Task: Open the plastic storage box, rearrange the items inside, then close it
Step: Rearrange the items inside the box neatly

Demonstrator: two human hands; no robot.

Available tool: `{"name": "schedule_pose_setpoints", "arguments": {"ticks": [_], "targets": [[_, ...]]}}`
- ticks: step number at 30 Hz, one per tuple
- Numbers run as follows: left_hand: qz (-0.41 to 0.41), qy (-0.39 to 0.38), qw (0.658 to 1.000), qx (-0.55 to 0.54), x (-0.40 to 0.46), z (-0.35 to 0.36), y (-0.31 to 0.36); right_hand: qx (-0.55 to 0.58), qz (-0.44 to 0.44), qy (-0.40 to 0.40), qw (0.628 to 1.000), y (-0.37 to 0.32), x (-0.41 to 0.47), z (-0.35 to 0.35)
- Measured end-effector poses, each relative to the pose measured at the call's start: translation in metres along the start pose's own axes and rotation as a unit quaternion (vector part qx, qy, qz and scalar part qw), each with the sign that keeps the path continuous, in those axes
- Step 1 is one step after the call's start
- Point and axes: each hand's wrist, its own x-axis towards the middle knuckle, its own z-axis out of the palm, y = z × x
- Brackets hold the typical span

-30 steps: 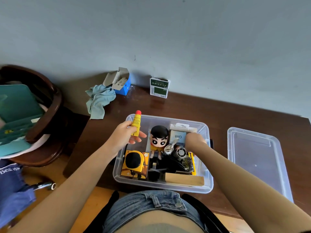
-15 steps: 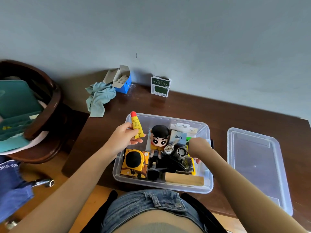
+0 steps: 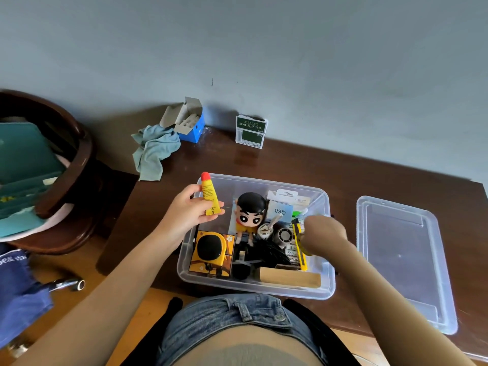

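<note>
Holding the glue tube [image 3: 210,194] upright in its fingers, the left hand [image 3: 188,213] hovers over the open box [image 3: 253,290]; the right hand [image 3: 323,231] (fist-like) grips the knife [image 3: 299,244], pointing front-to-back.

The clear plastic storage box [image 3: 253,287] stands open on the tabletop [image 3: 369,175], packed with a figurine [image 3: 248,215], yellow cutter [image 3: 299,244] and wooden block [image 3: 289,277]; its lid [image 3: 404,260] lies flat just beside it.
</note>
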Motion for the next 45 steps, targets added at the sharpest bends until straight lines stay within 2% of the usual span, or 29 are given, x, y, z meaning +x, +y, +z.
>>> {"name": "schedule_pose_setpoints", "arguments": {"ticks": [3, 7, 10, 13, 15, 17, 20, 22, 26, 28, 30, 34, 45], "targets": [[-0.028, -0.009, 0.998, -0.055, 0.001, 0.003, 0.004, 0.083, -0.028, 0.027, 0.996, 0.016, -0.008, -0.019], [-0.04, -0.009, 0.996, -0.078, 0.002, 0.008, 0.009, 0.258, -0.101, -0.012, 0.961, 0.01, -0.01, -0.032], [-0.04, 0.002, 0.997, -0.069, 0.003, 0.009, 0.011, 0.279, -0.123, 0.012, 0.952, -0.006, -0.007, -0.032], [-0.013, 0.009, 1.0, -0.017, 0.003, 0.003, 0.008, 0.299, -0.138, 0.053, 0.943, -0.018, -0.003, -0.029], [0.056, 0.023, 0.989, 0.133, 0.004, -0.001, 0.003, 0.321, -0.149, 0.075, 0.932, -0.022, -0.003, -0.027], [0.143, 0.04, 0.939, 0.309, 0.005, -0.002, -0.003, 0.347, -0.155, 0.088, 0.921, -0.024, -0.002, -0.026], [0.21, 0.062, 0.867, 0.447, 0.011, 0.002, -0.006, 0.381, -0.148, 0.092, 0.908, -0.024, 0.0, -0.023], [0.179, 0.035, 0.828, 0.531, 0.02, 0.007, -0.005, 0.4, -0.149, 0.082, 0.901, -0.023, 0.001, -0.021], [0.049, -0.048, 0.745, 0.664, 0.04, 0.023, -0.001, 0.413, -0.152, 0.071, 0.895, -0.023, 0.002, -0.017], [0.013, -0.074, 0.713, 0.697, 0.049, 0.033, 0.001, 0.423, -0.152, 0.073, 0.89, -0.022, 0.0, -0.015], [0.003, -0.091, 0.696, 0.712, 0.061, 0.039, -0.002, 0.435, -0.149, 0.073, 0.885, -0.021, -0.002, -0.011], [-0.043, -0.096, 0.722, 0.684, 0.079, 0.045, -0.012, 0.432, -0.134, 0.063, 0.89, -0.021, -0.011, 0.0], [-0.081, -0.062, 0.746, 0.658, 0.093, 0.049, -0.04, 0.462, -0.11, 0.057, 0.878, -0.003, -0.018, 0.007]]}}
